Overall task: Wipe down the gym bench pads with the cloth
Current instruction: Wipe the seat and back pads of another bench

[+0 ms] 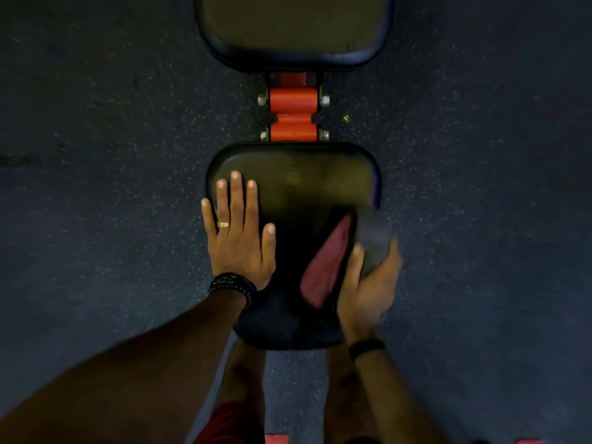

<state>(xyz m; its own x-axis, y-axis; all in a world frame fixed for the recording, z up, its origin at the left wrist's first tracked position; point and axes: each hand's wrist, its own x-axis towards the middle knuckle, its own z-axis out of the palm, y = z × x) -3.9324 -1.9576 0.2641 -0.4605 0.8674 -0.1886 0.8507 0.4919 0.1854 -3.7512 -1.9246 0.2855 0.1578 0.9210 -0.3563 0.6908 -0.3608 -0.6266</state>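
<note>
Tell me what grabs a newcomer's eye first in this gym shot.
The bright orange hinge frame stands out, bridging the seat pad and the back pad above. Next, the left hand rests flat on the seat pad, while the right hand grips a blurred cloth at its right edge.

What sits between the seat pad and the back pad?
In the head view, an orange hinge frame with bolts spans the gap between the seat pad and back pad.

No text, label, brand or number can be read anywhere; a faint round mark on the seat pad [294, 187], just right of the left hand [238, 233], is illegible.
</note>
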